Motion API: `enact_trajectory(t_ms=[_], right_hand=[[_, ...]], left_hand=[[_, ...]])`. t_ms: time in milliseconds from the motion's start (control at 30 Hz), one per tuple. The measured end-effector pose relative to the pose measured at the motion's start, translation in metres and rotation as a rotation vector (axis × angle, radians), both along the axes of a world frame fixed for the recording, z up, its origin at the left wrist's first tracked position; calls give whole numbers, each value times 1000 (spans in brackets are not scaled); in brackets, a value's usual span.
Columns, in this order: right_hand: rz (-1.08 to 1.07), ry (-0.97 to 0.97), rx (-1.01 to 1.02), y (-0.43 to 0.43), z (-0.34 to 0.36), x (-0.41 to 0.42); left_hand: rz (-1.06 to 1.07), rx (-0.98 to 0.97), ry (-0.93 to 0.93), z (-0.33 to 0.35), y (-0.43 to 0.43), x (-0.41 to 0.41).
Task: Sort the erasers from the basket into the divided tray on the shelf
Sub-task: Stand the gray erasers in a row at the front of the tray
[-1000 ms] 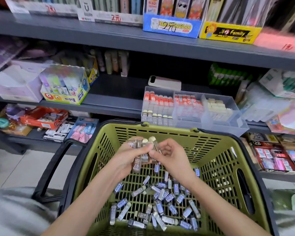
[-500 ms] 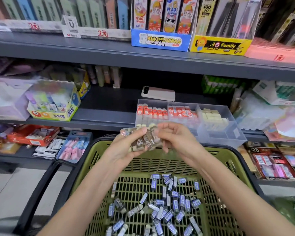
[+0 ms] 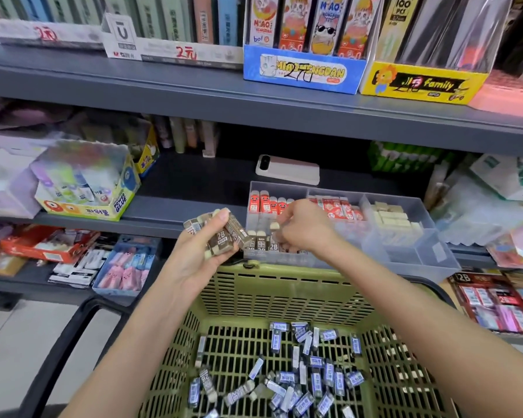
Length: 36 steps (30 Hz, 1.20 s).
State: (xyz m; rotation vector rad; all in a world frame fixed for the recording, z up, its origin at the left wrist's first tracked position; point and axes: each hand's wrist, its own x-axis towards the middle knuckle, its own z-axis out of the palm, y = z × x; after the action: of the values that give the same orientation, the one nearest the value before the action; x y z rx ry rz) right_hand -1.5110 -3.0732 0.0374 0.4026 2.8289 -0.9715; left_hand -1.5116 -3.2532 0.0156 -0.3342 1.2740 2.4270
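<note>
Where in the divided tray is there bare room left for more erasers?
The middle compartment looks bare in front of its red-and-white erasers; the right compartment is bare in front of the cream erasers. The left compartment is crowded: red erasers behind, brown 2B erasers in front, right hand over them.

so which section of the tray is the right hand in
The leftmost section of the tray: the right hand reaches into its front, among brown 2B erasers, red ones behind. The others hold red-and-white and cream erasers.
</note>
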Motion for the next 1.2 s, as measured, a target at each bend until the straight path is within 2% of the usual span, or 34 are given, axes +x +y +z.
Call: enact_trajectory(t_ms=[167,233,333,467,533,567,600,667,833,933,1000,1067,1200], right_hand=[[2,-81,32,1,-2,-2],[35,-99,103,0,-3,-3],[58,-56,195,-7,-7,-2],[115,-34,201,-9,-2,5],[132,80,206,-9,7,11],[133,152,139,-10,13,15],[130,196,-11,-13,20,19],[176,181,-289,-24,33,29],[307,171,-131,-38,38,29],[334,75,-315,-25,42,23],[260,43,-436,-10,45,18],[186,55,-382,6,45,11],[191,-9,-55,21,33,8]], left_hand=[[-8,43,-3,-5,-4,-1],[-21,46,6,-5,-4,-1],[-39,40,23,-4,-3,-1],[-30,43,34,-4,-3,-1],[-26,49,41,-5,-3,-1],[-26,52,47,-5,-3,-1],[-28,49,57,-5,-3,-1],[-51,12,98,-4,-3,0],[-110,-104,219,-2,-2,7],[-117,-75,203,-2,-3,8],[-110,-38,168,-3,-4,6],[-95,-17,145,-3,-5,5],[-78,30,121,-5,-8,3]])
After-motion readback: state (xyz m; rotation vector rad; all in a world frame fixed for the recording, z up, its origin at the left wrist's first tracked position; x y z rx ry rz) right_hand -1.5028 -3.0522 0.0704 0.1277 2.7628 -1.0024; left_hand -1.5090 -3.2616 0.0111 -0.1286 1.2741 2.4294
